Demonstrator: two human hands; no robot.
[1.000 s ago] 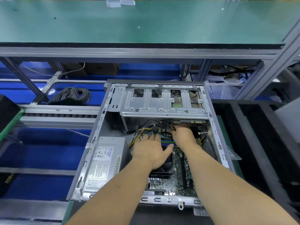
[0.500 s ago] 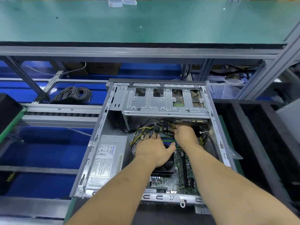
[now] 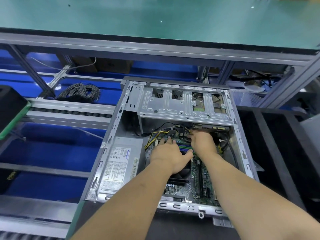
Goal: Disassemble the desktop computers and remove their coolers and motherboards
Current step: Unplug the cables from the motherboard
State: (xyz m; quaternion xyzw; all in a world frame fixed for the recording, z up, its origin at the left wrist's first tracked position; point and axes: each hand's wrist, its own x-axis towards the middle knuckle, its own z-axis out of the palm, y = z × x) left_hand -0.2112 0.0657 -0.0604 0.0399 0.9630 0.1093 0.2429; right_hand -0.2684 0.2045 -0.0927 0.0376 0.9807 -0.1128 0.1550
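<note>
An open grey desktop case (image 3: 110, 153) lies flat in front of me. Its green motherboard (image 3: 202, 184) and black cooler fan (image 3: 180, 175) sit inside, partly under my arms. My left hand (image 3: 168, 155) rests flat over the cooler's far edge, its straight fingers touching the board near the memory slots. My right hand (image 3: 203, 142) reaches under the drive cage (image 3: 183, 104). Its curled fingers grip the plug of the yellow and black power cables (image 3: 166, 131) at the board's far edge. The fingertips are hidden.
A silver power supply (image 3: 119, 163) fills the case's left side. A black foam tray (image 3: 277, 153) stands to the right, and a roller conveyor (image 3: 69, 111) with a coil of grey cable (image 3: 81, 92) to the left. A green shelf (image 3: 155, 18) overhangs the far side.
Both hands stay in the same spots inside the case. The view has shifted slightly and the left fingers have crept a little further forward.
</note>
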